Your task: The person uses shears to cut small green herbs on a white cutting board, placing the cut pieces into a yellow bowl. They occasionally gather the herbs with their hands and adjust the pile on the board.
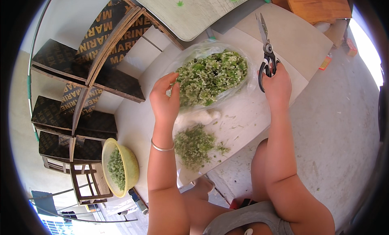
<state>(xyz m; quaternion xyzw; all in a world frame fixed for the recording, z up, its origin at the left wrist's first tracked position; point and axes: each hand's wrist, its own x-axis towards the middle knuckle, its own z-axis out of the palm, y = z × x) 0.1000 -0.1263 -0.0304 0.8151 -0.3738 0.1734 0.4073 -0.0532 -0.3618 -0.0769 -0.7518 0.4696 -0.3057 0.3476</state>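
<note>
My right hand (278, 86) grips a pair of scissors (266, 48) by the black handles, the blades pointing away from me and slightly apart at the tips. My left hand (164, 98), with a bangle below its wrist, is at the left side of a clear plastic bag (225, 97). Its thumb and fingers are curved with a gap between them; whether they touch the bag is unclear. Small white flower heads with green stems (212, 74) fill the bag. Nearer me, a loose heap of green stems and sprigs (196, 147) lies on the table (243, 116).
A yellow plastic basin (129, 168) holding more sprigs stands at the left. Beyond it rises a plywood shelf unit (112, 46) with printed panels. A white bundle (197, 117) lies between bag and heap. Another tabletop (194, 16) juts in at the back; a wooden piece (319, 5) stands far right.
</note>
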